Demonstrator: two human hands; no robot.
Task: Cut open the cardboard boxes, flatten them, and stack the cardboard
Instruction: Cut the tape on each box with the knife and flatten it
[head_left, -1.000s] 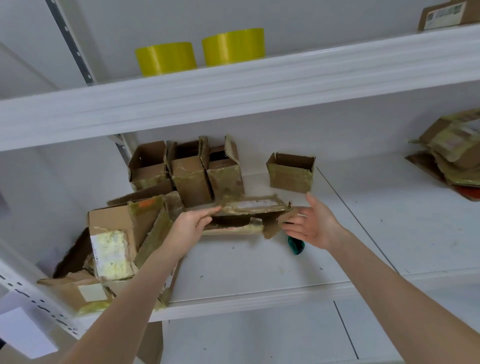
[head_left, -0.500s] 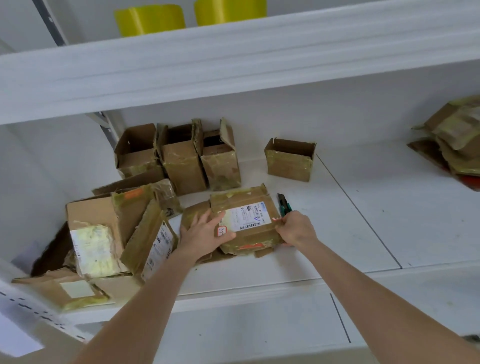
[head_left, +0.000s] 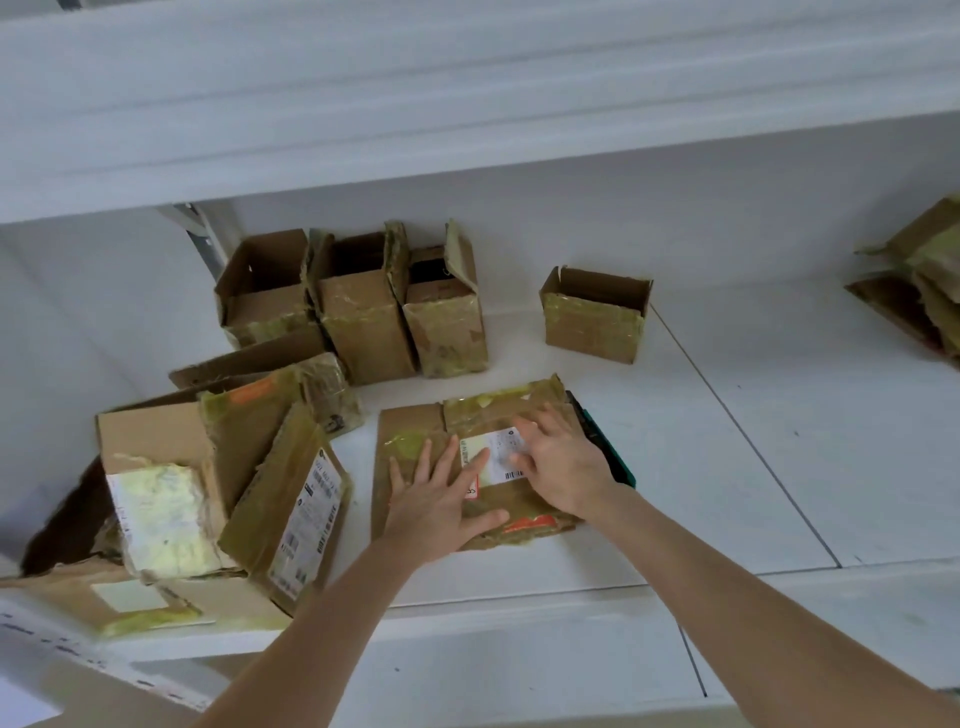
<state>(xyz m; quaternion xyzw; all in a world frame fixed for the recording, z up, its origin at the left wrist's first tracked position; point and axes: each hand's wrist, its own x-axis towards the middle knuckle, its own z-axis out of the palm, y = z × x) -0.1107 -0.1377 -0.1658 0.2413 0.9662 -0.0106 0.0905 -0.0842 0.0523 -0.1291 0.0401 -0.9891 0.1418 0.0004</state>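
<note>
The person is pressing both palms down on a flattened cardboard box (head_left: 410, 434) lying near the front of the white shelf (head_left: 753, 426). The left hand (head_left: 441, 501) is lying flat with fingers spread, grasping nothing, its fingertips reaching the white label (head_left: 501, 457). The right hand (head_left: 561, 467) is resting just beside it, fingers straight across the label. A dark green cutter (head_left: 610, 457) is poking out from under the box's right edge. Three open boxes (head_left: 363, 312) are standing at the back, a fourth open box (head_left: 595, 317) apart to their right. Loose cardboard (head_left: 218, 467) is lying piled on the left.
</note>
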